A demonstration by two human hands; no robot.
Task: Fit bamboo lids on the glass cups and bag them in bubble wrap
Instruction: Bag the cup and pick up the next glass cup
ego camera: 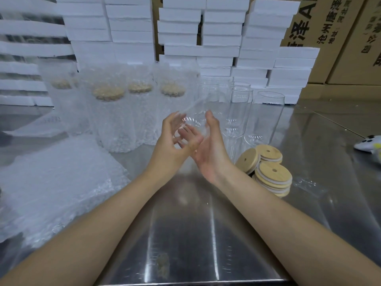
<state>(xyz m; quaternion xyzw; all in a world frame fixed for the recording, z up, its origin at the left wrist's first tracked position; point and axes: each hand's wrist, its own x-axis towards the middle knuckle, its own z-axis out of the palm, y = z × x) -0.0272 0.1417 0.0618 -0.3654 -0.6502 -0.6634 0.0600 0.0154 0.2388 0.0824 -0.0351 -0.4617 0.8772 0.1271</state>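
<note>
Held up over the middle of the shiny steel table (185,234), between both hands: one tall clear glass cup (194,120), bare of lid and smeared by motion. On its left flank, the left hand (173,139), thumb raised, fingers curled in underneath. On its right flank, the right hand (208,149), thumb up along the wall, fingers reaching beneath and showing through the glass. Both closed round the cup with no spare gap; exact fingertip contact lost in the blur.

Long axis tipped off upright, leaning away toward the far edge; impossible to say which end carries the mouth.

Wanted next, by the look of things: a lid from the loose heap of round bamboo lids with white seal rings and centre holes (268,170). Heaped toward the right edge, just beside the right forearm, nearer than the cup and well apart from the left hand. Closer to the right hand, then; probably best to free that hand for the pick, leave the cup in the left, and turn the mouth up first.

Behind the heap, toward the far edge: more bare upright glass cups (239,112). Toward the far-left corner: lidded cups already standing in bubble-wrap bags (107,120). Along the left edge: a flat pile of empty bubble-wrap bags (51,182).
</note>
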